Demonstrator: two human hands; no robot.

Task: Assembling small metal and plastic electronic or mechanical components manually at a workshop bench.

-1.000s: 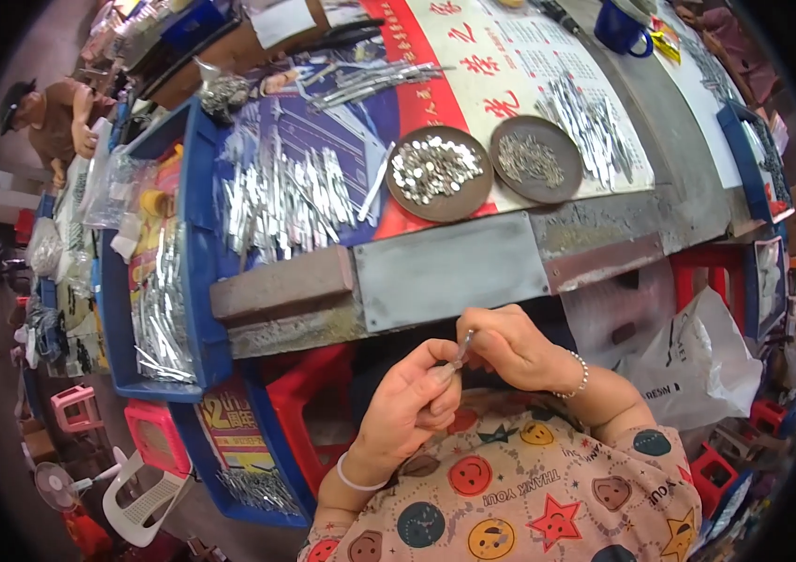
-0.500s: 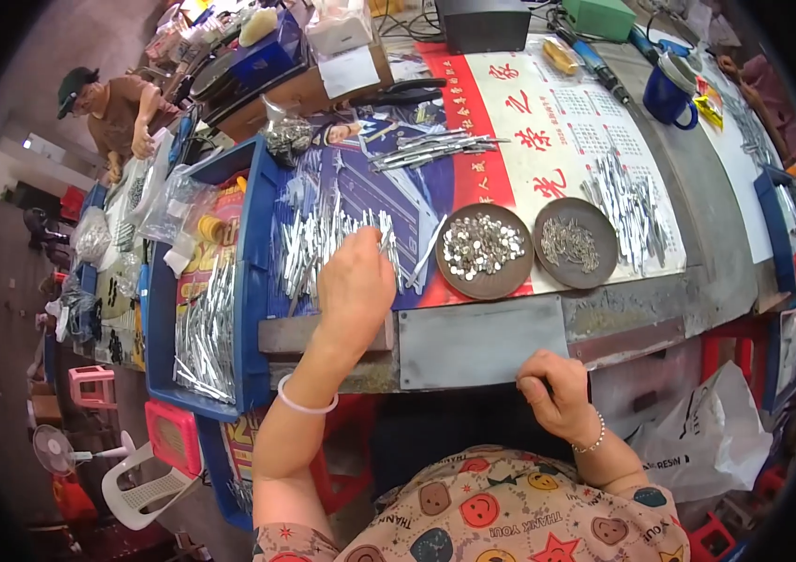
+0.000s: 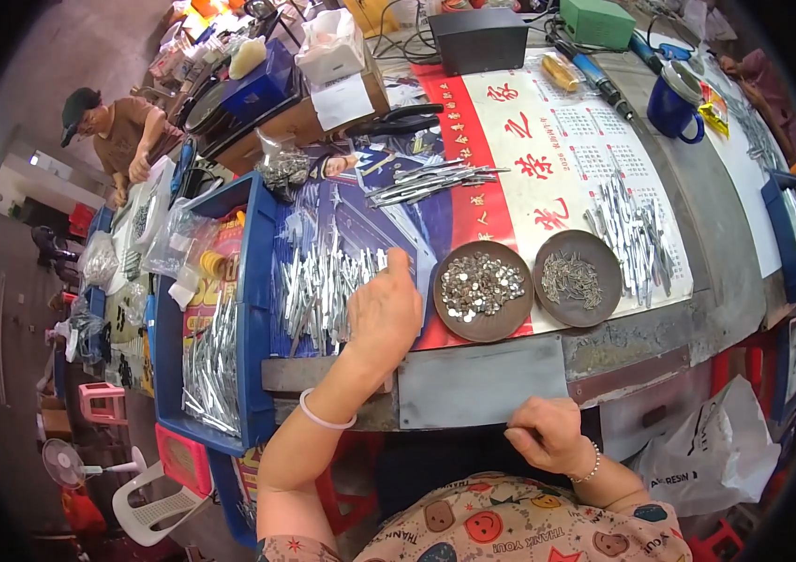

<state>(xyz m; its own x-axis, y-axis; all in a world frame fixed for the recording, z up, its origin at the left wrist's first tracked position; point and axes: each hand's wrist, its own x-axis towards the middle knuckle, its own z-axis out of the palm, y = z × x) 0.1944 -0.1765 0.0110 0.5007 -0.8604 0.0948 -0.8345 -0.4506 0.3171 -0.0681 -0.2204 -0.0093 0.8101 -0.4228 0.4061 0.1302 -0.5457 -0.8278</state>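
My left hand [image 3: 386,311] is closed at the right side of a spread of thin silvery metal strips [image 3: 323,290]. Its fingers curl away from view, so anything in them is hidden. My right hand [image 3: 550,433] forms a closed fist just off the table's front edge, near a grey metal plate [image 3: 482,382]; whatever it may hold cannot be seen. A brown round dish [image 3: 454,325] with small shiny discs stands right of my left hand. Beside it, a second brown dish [image 3: 611,304] carries small thin metal pieces.
More strips lie in a blue tray [image 3: 257,309] at left, in a bundle [image 3: 435,180] farther back and in a pile [image 3: 632,234] at right. A blue mug [image 3: 674,101] and a dark box [image 3: 479,42] stand behind. Another person [image 3: 121,136] works at far left.
The whole scene sits lower in the picture. My left hand has shifted slightly right across the strips. My right hand stays closed near the table edge.
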